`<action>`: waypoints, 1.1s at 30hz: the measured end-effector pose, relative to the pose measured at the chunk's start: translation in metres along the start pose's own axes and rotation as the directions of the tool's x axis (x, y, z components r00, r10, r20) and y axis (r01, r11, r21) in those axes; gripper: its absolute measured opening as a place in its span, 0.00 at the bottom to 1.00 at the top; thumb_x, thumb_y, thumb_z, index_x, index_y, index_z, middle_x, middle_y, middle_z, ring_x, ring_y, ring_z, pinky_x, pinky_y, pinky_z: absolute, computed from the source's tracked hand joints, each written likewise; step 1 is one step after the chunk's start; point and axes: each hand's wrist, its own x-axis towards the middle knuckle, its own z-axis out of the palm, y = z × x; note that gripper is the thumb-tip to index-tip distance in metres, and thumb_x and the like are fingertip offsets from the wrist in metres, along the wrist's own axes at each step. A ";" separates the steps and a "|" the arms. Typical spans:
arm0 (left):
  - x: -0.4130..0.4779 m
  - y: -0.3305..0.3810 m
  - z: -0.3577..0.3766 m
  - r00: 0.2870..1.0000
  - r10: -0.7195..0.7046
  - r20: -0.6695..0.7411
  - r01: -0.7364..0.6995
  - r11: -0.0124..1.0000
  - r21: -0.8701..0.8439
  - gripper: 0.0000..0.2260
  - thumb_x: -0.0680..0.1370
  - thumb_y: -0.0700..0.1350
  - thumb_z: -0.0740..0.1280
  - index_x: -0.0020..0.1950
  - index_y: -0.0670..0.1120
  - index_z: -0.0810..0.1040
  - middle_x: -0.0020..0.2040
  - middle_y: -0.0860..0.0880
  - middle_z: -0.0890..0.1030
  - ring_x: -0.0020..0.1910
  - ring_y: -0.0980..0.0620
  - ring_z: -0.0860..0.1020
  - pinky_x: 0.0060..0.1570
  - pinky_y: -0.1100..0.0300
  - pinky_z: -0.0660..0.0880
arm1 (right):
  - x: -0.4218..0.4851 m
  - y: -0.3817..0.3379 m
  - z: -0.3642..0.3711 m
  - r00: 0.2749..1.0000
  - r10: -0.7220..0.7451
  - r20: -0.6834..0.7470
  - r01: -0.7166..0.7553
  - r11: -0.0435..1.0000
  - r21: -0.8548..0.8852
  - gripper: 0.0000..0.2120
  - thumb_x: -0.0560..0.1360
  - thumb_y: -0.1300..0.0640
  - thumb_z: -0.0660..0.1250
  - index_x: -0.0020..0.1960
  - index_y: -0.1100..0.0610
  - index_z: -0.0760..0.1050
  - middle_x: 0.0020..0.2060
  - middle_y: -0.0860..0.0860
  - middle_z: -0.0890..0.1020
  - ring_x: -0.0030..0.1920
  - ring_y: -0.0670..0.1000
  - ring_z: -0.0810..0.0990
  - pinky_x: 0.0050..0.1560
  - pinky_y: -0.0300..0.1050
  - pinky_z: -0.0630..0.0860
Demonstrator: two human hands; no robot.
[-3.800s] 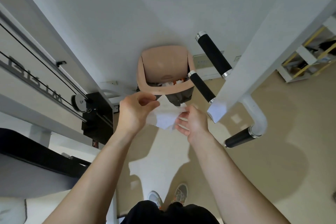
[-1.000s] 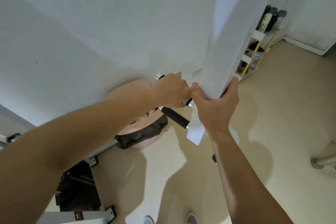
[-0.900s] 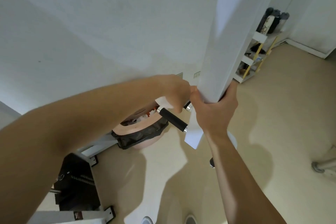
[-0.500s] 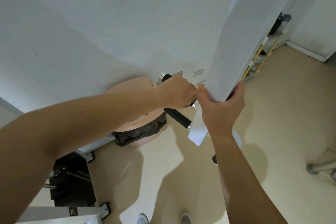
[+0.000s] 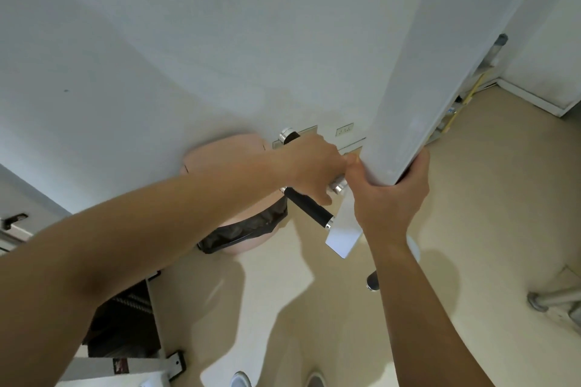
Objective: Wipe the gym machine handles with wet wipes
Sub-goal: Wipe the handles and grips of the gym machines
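Overhead, left hand (image 5: 314, 166) clamps upper handle (image 5: 287, 137); right hand (image 5: 390, 195) grips white beam (image 5: 440, 56) above beige floor (image 5: 487, 198).

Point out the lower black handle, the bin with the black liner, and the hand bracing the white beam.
lower black handle (image 5: 309, 207), head view, middle of the black grip.
bin (image 5: 251, 242), head view, on its lower pink wall.
right hand (image 5: 388, 198), head view, back of the hand clasping the beam.
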 end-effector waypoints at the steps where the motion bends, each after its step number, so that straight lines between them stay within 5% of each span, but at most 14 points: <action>1: -0.004 -0.001 0.014 0.986 0.015 -0.168 -0.012 1.000 0.018 0.20 0.66 0.62 0.74 0.45 0.54 0.68 0.49 0.51 0.80 0.54 0.45 0.79 0.64 0.47 0.72 | 0.001 0.000 0.000 1.000 -0.003 -0.002 0.003 1.000 0.003 0.23 0.60 0.49 0.78 0.46 0.52 0.68 0.36 0.43 0.74 0.36 0.46 0.74 0.37 0.37 0.73; 4: -0.037 -0.001 0.046 0.880 -0.130 -0.456 0.021 0.972 -0.236 0.42 0.62 0.64 0.76 0.72 0.52 0.68 0.70 0.51 0.73 0.71 0.47 0.68 0.75 0.47 0.60 | 0.002 0.000 0.004 1.000 -0.006 -0.008 0.006 1.000 0.008 0.24 0.60 0.46 0.76 0.47 0.52 0.68 0.36 0.42 0.74 0.36 0.40 0.73 0.38 0.31 0.71; 6: -0.060 0.016 0.054 0.691 -0.467 -0.552 0.025 0.778 -0.628 0.39 0.66 0.57 0.77 0.74 0.51 0.68 0.72 0.54 0.70 0.73 0.52 0.66 0.73 0.51 0.64 | 0.003 0.001 0.005 1.000 -0.002 -0.008 0.002 1.000 0.006 0.24 0.59 0.45 0.76 0.47 0.52 0.68 0.36 0.41 0.74 0.37 0.42 0.74 0.39 0.35 0.72; 8: -0.070 0.042 0.061 0.284 -0.905 -0.317 -0.065 0.311 -0.948 0.26 0.70 0.48 0.77 0.66 0.50 0.72 0.63 0.57 0.74 0.64 0.61 0.73 0.63 0.64 0.72 | 0.003 0.001 0.005 1.000 -0.012 -0.008 0.012 1.000 0.003 0.24 0.60 0.46 0.77 0.48 0.51 0.68 0.37 0.41 0.75 0.37 0.42 0.74 0.39 0.36 0.73; 9: -0.071 0.050 0.060 0.202 -0.979 -0.017 -0.199 -0.024 -0.980 0.22 0.72 0.45 0.77 0.63 0.49 0.73 0.59 0.55 0.77 0.59 0.62 0.76 0.58 0.68 0.74 | 0.002 0.002 0.005 1.000 -0.020 -0.008 0.020 1.000 0.001 0.24 0.60 0.47 0.77 0.48 0.50 0.68 0.37 0.40 0.74 0.37 0.40 0.74 0.38 0.35 0.72; 10: -0.067 0.055 0.060 0.322 -0.915 0.243 -0.327 -0.348 -0.879 0.20 0.74 0.47 0.77 0.63 0.47 0.75 0.58 0.51 0.80 0.58 0.59 0.79 0.58 0.66 0.76 | 0.002 0.002 0.005 1.000 -0.024 -0.007 0.024 1.000 -0.001 0.24 0.60 0.48 0.78 0.48 0.50 0.68 0.36 0.39 0.74 0.37 0.39 0.73 0.38 0.33 0.72; 11: -0.058 0.056 0.062 0.552 -0.752 0.359 -0.363 -0.605 -0.709 0.21 0.75 0.52 0.75 0.64 0.45 0.77 0.58 0.46 0.83 0.61 0.53 0.81 0.62 0.59 0.77 | 0.001 0.002 0.005 1.000 -0.024 -0.006 0.024 1.000 0.000 0.24 0.60 0.48 0.78 0.47 0.50 0.68 0.36 0.38 0.74 0.36 0.38 0.73 0.38 0.32 0.71; 13: -0.037 0.048 0.057 0.803 -0.485 0.347 -0.296 -0.830 -0.473 0.26 0.76 0.58 0.72 0.69 0.47 0.76 0.64 0.45 0.82 0.65 0.48 0.80 0.68 0.49 0.74 | -0.001 0.001 0.005 1.000 -0.024 0.005 0.024 1.000 0.011 0.24 0.60 0.48 0.78 0.47 0.50 0.68 0.36 0.35 0.76 0.36 0.37 0.74 0.38 0.30 0.70; 15: -0.012 0.037 0.046 0.824 -0.464 0.327 -0.360 -0.872 -0.330 0.26 0.74 0.56 0.75 0.67 0.44 0.76 0.64 0.45 0.82 0.63 0.47 0.81 0.66 0.50 0.75 | -0.003 0.001 0.005 0.999 -0.038 0.008 0.038 0.999 0.017 0.24 0.60 0.48 0.77 0.48 0.50 0.68 0.37 0.32 0.76 0.38 0.36 0.75 0.38 0.27 0.69; 18: 0.011 0.036 0.037 0.788 -0.508 0.348 -0.455 -0.861 -0.225 0.06 0.79 0.47 0.70 0.46 0.46 0.82 0.42 0.51 0.85 0.37 0.54 0.83 0.47 0.59 0.80 | -0.002 0.001 0.006 0.999 -0.046 0.002 0.046 0.999 0.021 0.24 0.61 0.50 0.78 0.49 0.49 0.68 0.38 0.30 0.76 0.39 0.35 0.76 0.39 0.26 0.69; 23: 0.021 0.043 0.032 0.805 -0.475 0.356 -0.495 -0.868 -0.040 0.14 0.74 0.47 0.73 0.33 0.49 0.71 0.23 0.55 0.68 0.20 0.57 0.69 0.25 0.65 0.73 | 0.006 0.005 0.004 0.999 -0.030 0.014 0.030 0.999 0.024 0.23 0.60 0.47 0.77 0.46 0.48 0.67 0.36 0.34 0.76 0.37 0.39 0.75 0.39 0.33 0.72; 28: 0.035 0.027 0.016 0.540 -0.505 0.674 -0.357 -0.862 -0.360 0.14 0.75 0.45 0.75 0.35 0.47 0.73 0.23 0.53 0.71 0.19 0.57 0.69 0.27 0.65 0.71 | 0.006 0.005 0.003 0.998 -0.058 0.001 0.058 0.998 0.003 0.22 0.60 0.48 0.77 0.44 0.46 0.66 0.34 0.39 0.74 0.36 0.37 0.75 0.37 0.28 0.69; 30: 0.033 0.020 0.026 0.625 -0.470 0.623 -0.352 -0.882 -0.313 0.13 0.75 0.43 0.74 0.35 0.47 0.72 0.24 0.53 0.70 0.19 0.57 0.69 0.28 0.64 0.71 | 0.004 0.004 0.004 0.999 -0.054 0.001 0.054 0.999 0.001 0.22 0.59 0.48 0.78 0.44 0.47 0.66 0.34 0.40 0.74 0.35 0.38 0.74 0.36 0.28 0.69; 33: 0.031 0.016 0.050 0.839 -0.476 0.265 -0.453 -0.880 -0.143 0.18 0.77 0.44 0.69 0.29 0.50 0.69 0.22 0.55 0.67 0.21 0.58 0.68 0.29 0.63 0.72 | 0.006 0.005 0.003 0.998 -0.069 0.005 0.069 0.998 -0.004 0.24 0.60 0.48 0.78 0.45 0.51 0.67 0.35 0.41 0.73 0.35 0.39 0.72 0.37 0.30 0.68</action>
